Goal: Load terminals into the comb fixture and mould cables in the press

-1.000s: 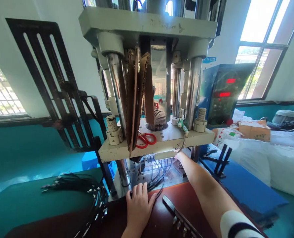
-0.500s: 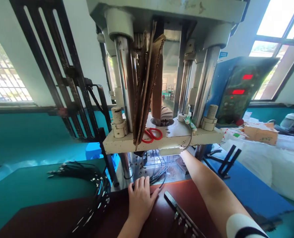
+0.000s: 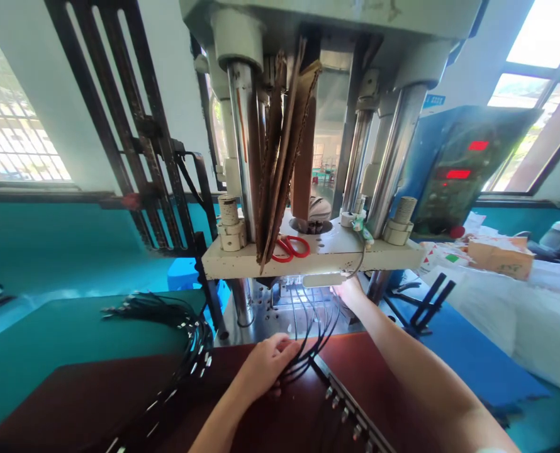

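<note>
My left hand is closed around a bunch of thin black cables above the front edge of the brown table. The cables bow upward from it into a metal mould in the lower gap of the press. My right hand reaches under the cream press plate, beside the mould's right end. Its fingers look bent together, partly hidden behind a white lamp bar; what they hold is unclear. A black bar with metal clips lies on the table to the right of my left hand.
Red-handled scissors and upright cardboard sheets rest on the press plate. A bundle of black cables lies at left. A control box with red displays stands right, near white bags and a blue board.
My left hand has turned from lying palm down to gripping the cables, which now arch higher. My right hand has come more into sight beneath the plate. The view has shifted slightly.
</note>
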{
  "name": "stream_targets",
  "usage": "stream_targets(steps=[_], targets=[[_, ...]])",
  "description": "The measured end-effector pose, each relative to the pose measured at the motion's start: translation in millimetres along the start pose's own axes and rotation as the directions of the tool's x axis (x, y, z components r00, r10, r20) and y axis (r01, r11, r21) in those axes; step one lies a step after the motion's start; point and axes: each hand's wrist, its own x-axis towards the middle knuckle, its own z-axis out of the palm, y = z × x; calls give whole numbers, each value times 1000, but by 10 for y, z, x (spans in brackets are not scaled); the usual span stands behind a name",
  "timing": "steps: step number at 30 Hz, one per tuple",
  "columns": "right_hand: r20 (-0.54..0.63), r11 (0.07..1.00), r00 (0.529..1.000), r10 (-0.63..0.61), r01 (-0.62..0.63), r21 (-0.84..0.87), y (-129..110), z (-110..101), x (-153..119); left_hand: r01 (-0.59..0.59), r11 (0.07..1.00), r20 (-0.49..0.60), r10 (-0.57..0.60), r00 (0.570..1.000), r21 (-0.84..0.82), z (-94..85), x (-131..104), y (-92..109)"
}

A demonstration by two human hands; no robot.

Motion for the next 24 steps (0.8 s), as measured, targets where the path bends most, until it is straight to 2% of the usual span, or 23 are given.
stream_targets(steps=[2, 3, 6, 8, 10, 12, 15, 17, 22, 24], targets=[[-33, 995, 999, 36, -32, 99, 55, -11, -206, 53, 963, 188, -2, 982, -264, 55, -53, 45], [-37, 989, 998, 48, -42, 143, 65, -13, -327, 87, 917, 248, 14, 969, -389, 106, -73, 65], [-18, 972, 998, 54, -48, 229, 33, -5, -720, 216, 682, 369, 84, 926, -698, 314, -114, 114], [-14, 965, 999, 32, -27, 261, -13, 1, -965, 297, 522, 440, 173, 881, -800, 459, -139, 134], [-33, 960, 999, -8, 17, 280, -48, -5, -1167, 337, 446, 485, 272, 831, -829, 584, -175, 144], [-56, 956, 998, -41, 56, 289, -61, -26, -1316, 347, 441, 495, 283, 821, -828, 682, -219, 148], [-63, 948, 997, -43, 60, 312, -42, -74, -1440, 356, 473, 475, 159, 866, -806, 782, -274, 154], [-60, 941, 998, -21, 40, 337, -18, -97, -1478, 358, 491, 463, 107, 880, -794, 820, -294, 161], [-57, 916, 997, 44, -17, 401, 62, -94, -1528, 354, 533, 466, 86, 881, -768, 881, -381, 149], [-69, 906, 995, 69, -34, 422, 90, -116, -1525, 354, 596, 481, 62, 875, -721, 940, -492, 97]])
